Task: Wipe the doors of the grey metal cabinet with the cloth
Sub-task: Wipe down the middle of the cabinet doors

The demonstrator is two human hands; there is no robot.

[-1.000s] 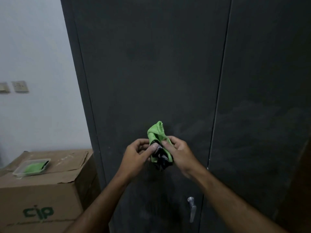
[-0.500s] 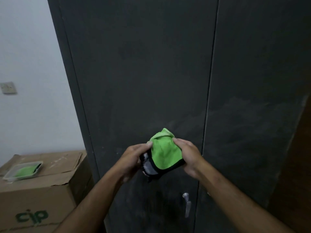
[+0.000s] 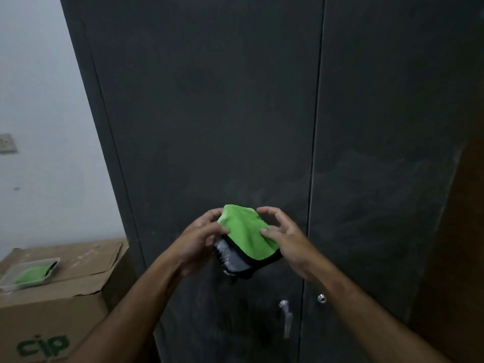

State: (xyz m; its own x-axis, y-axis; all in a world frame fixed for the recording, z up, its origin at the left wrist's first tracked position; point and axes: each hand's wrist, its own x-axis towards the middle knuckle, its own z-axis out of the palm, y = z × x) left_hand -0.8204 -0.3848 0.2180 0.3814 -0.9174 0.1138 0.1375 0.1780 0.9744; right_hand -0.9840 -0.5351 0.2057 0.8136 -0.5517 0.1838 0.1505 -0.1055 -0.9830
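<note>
Holding the cloth [image 3: 246, 235] in front of the cabinet's left door [image 3: 209, 113], both hands work it at chest height, head view. Left hand [image 3: 195, 241] grips the left edge, fingers curled round the green fold. Right hand [image 3: 285, 239] pinches the right edge with the thumb; its other fingers appear loosely spread. Cloth seems clear of the door, though depth is hard to judge. Handle [image 3: 285, 314] sits below. Cardboard box [image 3: 60, 292] stands left, carrying a plastic tray [image 3: 28, 273].
</note>
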